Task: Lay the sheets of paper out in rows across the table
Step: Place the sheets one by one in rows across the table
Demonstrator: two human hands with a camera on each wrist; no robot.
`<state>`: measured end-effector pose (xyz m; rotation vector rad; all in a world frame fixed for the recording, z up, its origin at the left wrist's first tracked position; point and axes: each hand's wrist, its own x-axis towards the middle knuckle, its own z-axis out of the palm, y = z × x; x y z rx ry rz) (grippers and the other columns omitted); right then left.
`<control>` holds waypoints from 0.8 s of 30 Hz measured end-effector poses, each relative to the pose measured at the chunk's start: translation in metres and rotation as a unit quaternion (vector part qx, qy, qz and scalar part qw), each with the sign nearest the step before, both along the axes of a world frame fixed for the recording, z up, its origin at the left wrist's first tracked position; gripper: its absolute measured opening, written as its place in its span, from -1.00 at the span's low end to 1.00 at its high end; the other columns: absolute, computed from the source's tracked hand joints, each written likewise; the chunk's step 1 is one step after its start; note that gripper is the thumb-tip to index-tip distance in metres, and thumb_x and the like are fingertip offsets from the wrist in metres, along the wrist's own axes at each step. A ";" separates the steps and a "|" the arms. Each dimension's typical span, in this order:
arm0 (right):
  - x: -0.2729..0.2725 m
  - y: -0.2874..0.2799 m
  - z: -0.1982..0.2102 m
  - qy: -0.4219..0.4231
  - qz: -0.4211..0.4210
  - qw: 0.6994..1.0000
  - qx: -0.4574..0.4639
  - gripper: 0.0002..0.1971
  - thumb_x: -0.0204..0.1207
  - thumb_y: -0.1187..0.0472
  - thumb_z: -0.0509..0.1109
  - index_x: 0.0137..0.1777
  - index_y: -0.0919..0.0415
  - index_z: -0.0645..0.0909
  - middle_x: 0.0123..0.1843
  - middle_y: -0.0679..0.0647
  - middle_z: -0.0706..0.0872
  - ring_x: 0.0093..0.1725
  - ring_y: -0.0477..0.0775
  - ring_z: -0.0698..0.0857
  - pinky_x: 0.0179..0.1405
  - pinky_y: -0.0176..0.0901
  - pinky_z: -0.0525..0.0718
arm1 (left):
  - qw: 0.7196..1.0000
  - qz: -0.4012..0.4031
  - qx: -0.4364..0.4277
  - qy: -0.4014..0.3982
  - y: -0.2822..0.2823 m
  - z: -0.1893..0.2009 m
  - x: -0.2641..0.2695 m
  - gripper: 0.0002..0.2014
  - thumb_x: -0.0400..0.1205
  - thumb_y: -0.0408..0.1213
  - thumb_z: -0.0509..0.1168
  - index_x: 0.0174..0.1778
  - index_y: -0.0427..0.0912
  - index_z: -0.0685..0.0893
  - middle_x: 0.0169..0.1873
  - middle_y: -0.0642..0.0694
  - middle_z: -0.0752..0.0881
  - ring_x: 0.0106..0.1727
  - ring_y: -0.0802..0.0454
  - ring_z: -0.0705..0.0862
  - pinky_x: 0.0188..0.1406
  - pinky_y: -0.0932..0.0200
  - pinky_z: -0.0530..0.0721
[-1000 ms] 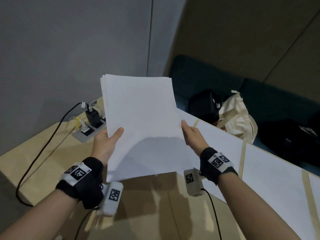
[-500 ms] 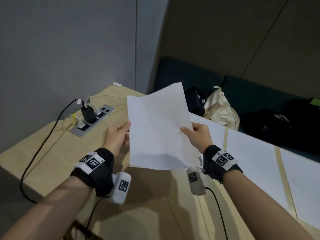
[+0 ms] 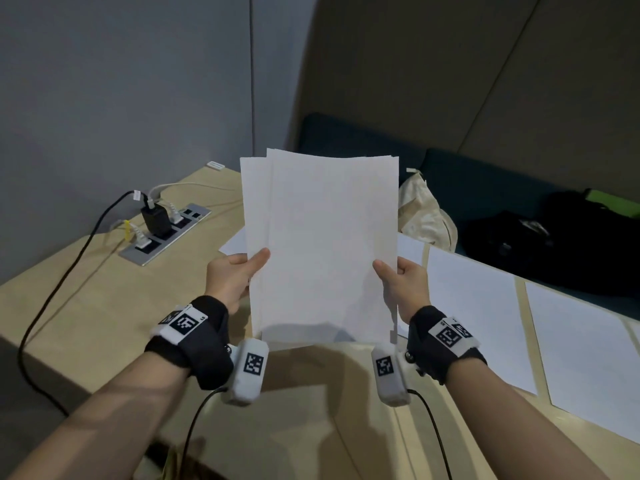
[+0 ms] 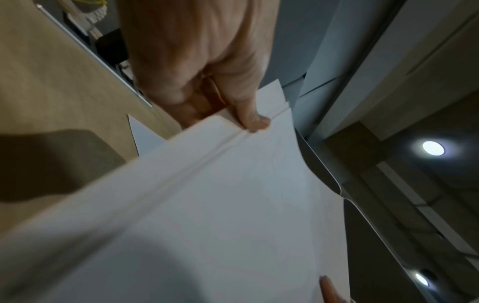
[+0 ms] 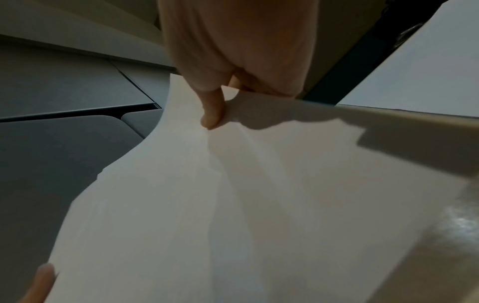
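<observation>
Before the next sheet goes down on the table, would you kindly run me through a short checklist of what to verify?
1. Stack of paper held by both hands: ok; left hand and right hand each pinch a side edge.
2. Top sheet separated from the rest: cannot tell; the sheets are only fanned at the left edge.
3. Row begun: ok; laid sheets lie side by side along the far edge of the table.
4. Bare table in front of that row: ok.
5. Power strip and its cables apart from the laid sheets: ok.
</observation>
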<state>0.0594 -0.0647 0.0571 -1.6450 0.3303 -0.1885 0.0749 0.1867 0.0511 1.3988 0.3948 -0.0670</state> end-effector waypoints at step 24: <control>-0.024 0.004 -0.022 0.023 -0.079 0.996 0.032 -0.73 0.56 0.35 0.32 0.22 0.44 0.61 -0.06 0.21 0.74 -0.30 0.08 0.63 -0.31 -0.26 0.64 | 0.934 -0.034 0.334 0.117 0.124 -0.065 -0.015 -0.55 0.65 -0.43 0.20 -0.56 -0.18 0.24 -0.50 -0.14 0.31 -0.27 -0.11 0.29 -0.34 0.09 0.20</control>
